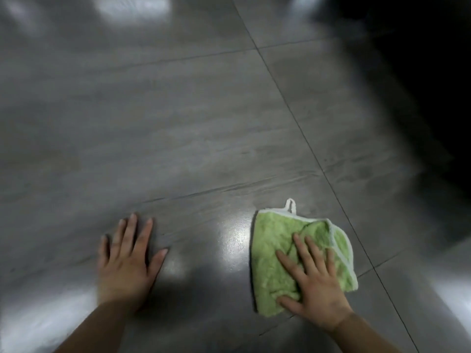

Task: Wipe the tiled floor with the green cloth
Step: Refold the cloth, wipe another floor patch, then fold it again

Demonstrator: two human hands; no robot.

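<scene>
A green cloth (275,253) with a white hem and a small white loop lies folded on the grey tiled floor (178,138), low and right of centre. My right hand (313,284) presses flat on its lower right part, fingers straight and spread. My left hand (127,258) rests palm down on the bare tile to the left, fingers straight, holding nothing. A shiny patch of floor lies between the two hands.
Dark grout lines cross the floor, one running diagonally past the cloth's right side. A dark shadowed area (420,72) fills the upper right. Bright reflections show at the top and at the lower corners.
</scene>
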